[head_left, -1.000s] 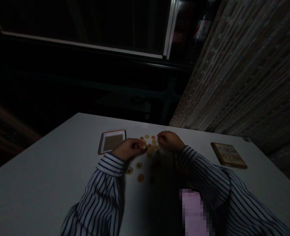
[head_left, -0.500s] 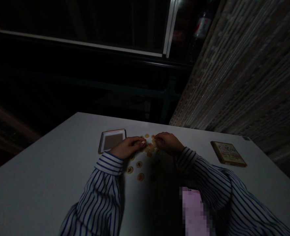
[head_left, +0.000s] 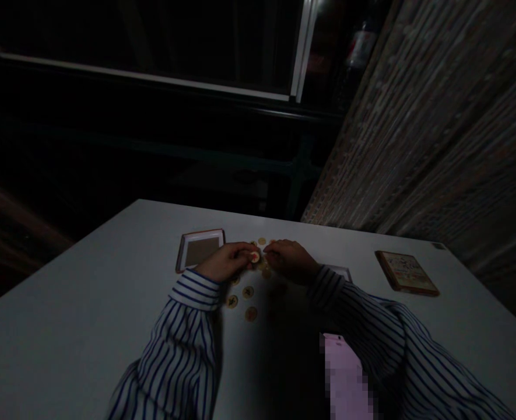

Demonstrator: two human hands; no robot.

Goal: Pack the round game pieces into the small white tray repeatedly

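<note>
Between the fingers of my left hand [head_left: 227, 261] is a round piece [head_left: 255, 256] with a red mark, its face turned up. My right hand [head_left: 290, 259] is just to the right of it, fingers curled and pressed together; what they hold, if anything, is hidden. Several pale round pieces lie on the white table under and around both hands. Nearer to me are a piece with a dark mark [head_left: 232, 301], another dark-marked one [head_left: 248, 292] and a red-marked one [head_left: 251, 314]. An open tray [head_left: 202, 251] lies left of my left hand.
A flat box with a printed lid [head_left: 407, 272] lies on the right of the white table [head_left: 87, 303]. Part of another pale-rimmed tray [head_left: 343, 271] shows behind my right sleeve. A lit phone [head_left: 347, 379] is at the near edge. A bead curtain hangs behind at right.
My right hand has moved left, closer to my left hand. The piece in my left hand now shows its red-marked face. A tray edge has come into view beside my right sleeve.
</note>
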